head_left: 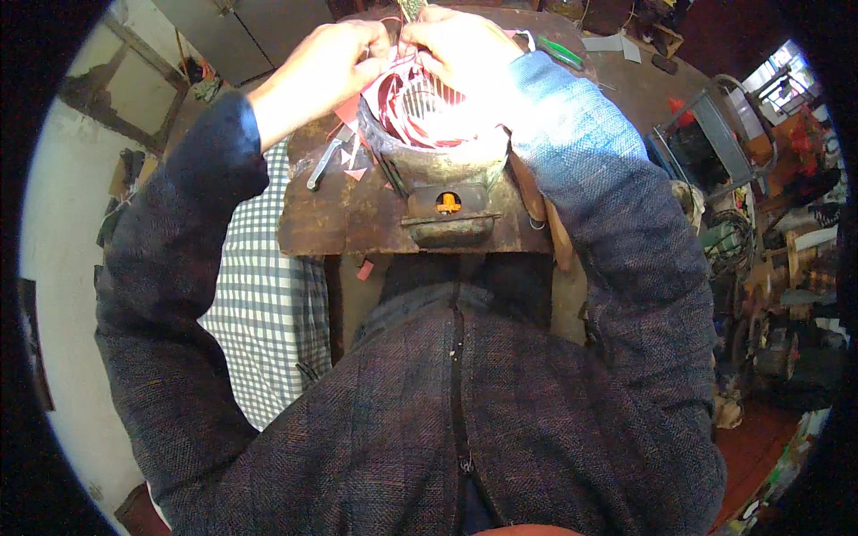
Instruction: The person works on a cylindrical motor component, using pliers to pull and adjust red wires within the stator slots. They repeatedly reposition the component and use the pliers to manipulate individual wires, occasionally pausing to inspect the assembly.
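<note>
A worn metal motor housing [447,161] sits on the wooden table [331,214], its round stator [420,103] full of red and white windings, with bright glare over them. My left hand [349,58] pinches at thin red wire at the housing's upper left rim. My right hand [451,49] is closed beside it over the top of the windings; what its fingers hold is hard to make out. A knife [319,171] and pink paper scraps [355,174] lie left of the housing. An orange piece [448,202] shows in the housing's front opening.
Green-handled pliers [559,52] lie at the back right. A checked cloth [255,295] hangs left of the table. A metal frame cart [710,134] and cluttered cables and parts [728,246] stand at the right. A pale wall [67,205] is at the left.
</note>
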Demonstrator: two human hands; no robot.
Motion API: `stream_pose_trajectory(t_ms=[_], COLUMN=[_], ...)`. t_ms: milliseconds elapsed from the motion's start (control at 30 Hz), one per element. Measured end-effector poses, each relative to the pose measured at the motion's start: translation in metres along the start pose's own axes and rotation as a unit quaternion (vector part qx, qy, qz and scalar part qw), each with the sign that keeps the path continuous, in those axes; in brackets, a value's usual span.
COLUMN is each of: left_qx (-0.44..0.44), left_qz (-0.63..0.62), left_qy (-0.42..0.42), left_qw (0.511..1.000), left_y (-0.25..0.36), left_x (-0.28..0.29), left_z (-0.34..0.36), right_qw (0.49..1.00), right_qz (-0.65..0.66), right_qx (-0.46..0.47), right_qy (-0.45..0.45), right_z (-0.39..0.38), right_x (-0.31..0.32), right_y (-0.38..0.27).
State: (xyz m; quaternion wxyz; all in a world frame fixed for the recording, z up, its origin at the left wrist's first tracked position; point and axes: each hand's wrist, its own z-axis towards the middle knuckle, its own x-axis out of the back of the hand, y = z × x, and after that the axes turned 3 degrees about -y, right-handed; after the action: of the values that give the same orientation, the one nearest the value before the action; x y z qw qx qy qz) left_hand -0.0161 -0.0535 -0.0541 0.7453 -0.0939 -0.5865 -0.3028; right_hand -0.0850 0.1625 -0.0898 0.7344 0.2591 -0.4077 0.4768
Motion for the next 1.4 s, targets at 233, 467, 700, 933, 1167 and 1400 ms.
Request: stream_pose_trajectory(t_ms=[233, 467, 700, 933, 1167, 1400], left_qx=[0.004, 0.105, 0.045, 0.088, 0.156, 0.125], left_qz=[-0.056, -0.126, -0.160, -0.244, -0.268, -0.225], left_qy=[0.060, 0.031, 0.105, 0.078, 0.073, 0.075], left_qw=[0.997, 0.986, 0.980, 0.963, 0.948, 0.963], left_y=[-0.005, -0.012, -0.014, -0.019, -0.008, -0.003], left_x=[-0.008, -0.015, -0.032, -0.037, -0.032, -0.026], left_z=[-0.024, -0.020, -0.025, -0.027, -0.033, -0.022], right_qw=[0.998, 0.996, 0.995, 0.999, 0.985, 0.993], right_qz=[0.053, 0.086, 0.038, 0.044, 0.132, 0.098], right_qx=[-0.022, 0.000, 0.046, 0.016, 0.099, 0.056], right_qy=[0.006, 0.022, 0.079, 0.018, 0.050, 0.019], right_z=[-0.002, -0.003, -0.006, -0.003, -0.001, -0.004], right_x=[-0.002, 0.000, -0.013, -0.002, -0.002, -0.001], right_y=[0.005, 0.006, 0.008, 0.005, 0.002, 0.003])
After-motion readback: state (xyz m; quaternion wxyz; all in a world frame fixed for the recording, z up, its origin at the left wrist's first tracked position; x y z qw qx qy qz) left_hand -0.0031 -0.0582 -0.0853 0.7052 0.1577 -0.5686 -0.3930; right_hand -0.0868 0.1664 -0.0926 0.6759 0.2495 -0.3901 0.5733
